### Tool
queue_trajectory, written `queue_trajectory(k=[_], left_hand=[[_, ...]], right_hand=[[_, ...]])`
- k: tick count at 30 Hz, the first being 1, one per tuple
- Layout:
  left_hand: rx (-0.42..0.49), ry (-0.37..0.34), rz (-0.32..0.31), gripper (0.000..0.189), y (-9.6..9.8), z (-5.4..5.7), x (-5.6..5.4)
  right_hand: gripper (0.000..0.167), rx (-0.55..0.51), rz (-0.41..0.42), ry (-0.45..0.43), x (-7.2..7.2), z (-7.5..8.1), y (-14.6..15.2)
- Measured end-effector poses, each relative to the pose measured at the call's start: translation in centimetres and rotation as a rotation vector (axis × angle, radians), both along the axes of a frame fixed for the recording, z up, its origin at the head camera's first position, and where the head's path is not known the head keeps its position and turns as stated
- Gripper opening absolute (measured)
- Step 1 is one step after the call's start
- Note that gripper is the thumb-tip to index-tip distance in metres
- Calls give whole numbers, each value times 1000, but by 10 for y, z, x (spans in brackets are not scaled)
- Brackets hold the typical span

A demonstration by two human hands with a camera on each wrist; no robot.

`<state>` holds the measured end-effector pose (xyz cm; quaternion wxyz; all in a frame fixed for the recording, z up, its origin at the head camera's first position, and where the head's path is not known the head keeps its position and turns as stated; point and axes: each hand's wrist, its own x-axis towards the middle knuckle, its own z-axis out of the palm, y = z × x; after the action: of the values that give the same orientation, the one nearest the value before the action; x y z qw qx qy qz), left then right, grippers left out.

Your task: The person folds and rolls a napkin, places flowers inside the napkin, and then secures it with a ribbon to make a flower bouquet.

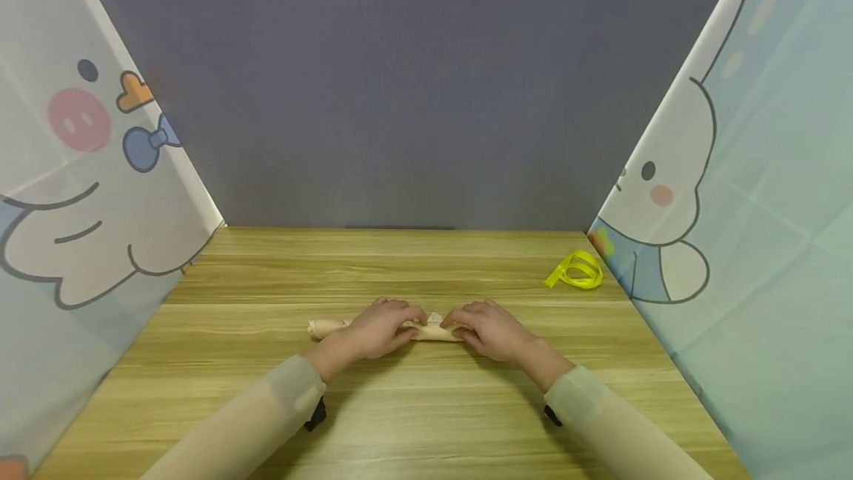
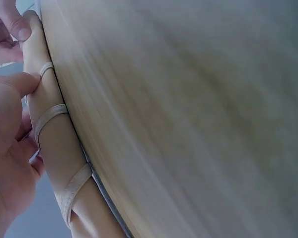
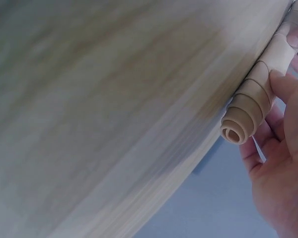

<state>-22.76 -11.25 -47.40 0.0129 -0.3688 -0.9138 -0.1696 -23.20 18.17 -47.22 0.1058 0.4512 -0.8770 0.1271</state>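
Note:
A long, thin beige roll of soft, leather-like material lies sideways across the wooden table. My left hand holds it left of its middle, thumb on the near side and fingers over the far side. Close to its right end, my right hand grips it in the same manner. Narrow pale bands slant across the roll's surface in the left wrist view. In the right wrist view, the roll's end shows a coiled spiral with stepped layers. Both hands hide parts of the roll.
A loop of bright yellow ribbon lies at the back right of the wooden table. A grey panel rises behind the table. Cartoon-printed cloths hang along the left and right sides.

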Motion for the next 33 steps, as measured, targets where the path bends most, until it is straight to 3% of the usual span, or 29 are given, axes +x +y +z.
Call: queue_trajectory(k=[6,12,25,33], left_hand=[[-10,5,2,16,1,2,0],[-15,20,0,25,2,1,0],[-26,108,-24,22,4,-3,-4],[-43,94,12,27,5,-1,-5]], right_hand=[[22,14,-25,-54,1,2,1],[29,23,-43,-97,0,2,2],[29,11,-8,-46,-3,2,3],[29,-4,-16,-50,-2,3,2]])
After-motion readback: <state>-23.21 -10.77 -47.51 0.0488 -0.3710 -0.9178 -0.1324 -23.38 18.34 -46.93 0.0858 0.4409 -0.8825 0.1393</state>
